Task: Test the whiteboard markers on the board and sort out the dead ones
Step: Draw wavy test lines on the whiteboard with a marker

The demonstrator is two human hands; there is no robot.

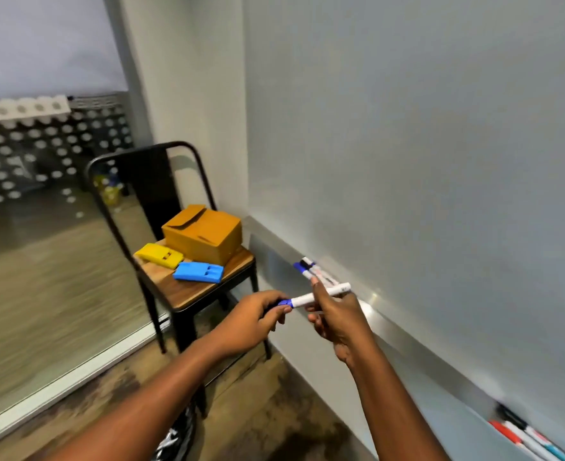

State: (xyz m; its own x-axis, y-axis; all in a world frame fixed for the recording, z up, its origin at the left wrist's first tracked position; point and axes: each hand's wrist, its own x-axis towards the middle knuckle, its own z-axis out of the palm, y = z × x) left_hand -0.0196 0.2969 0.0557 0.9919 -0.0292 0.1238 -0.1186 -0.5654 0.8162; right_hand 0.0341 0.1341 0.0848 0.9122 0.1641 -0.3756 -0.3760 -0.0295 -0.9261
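Observation:
I hold a white marker [319, 294] with a blue cap [285, 303] level in front of the board's tray. My right hand [336, 316] grips the white barrel. My left hand [257, 316] pinches the blue cap at the marker's left end. The cap sits on the marker. A few more markers [307, 266] lie on the metal tray [407, 341] just behind my hands. Another group with black, red and teal caps [523, 434] lies on the tray at the lower right. The whiteboard [424, 144] fills the right side and shows no marks.
A black metal chair [188, 294] with a wooden seat stands left of the board. On it sit a brown cardboard box [204, 232], a yellow plastic case [158, 256] and a blue plastic case [198, 271]. A glass panel and wooden floor lie to the left.

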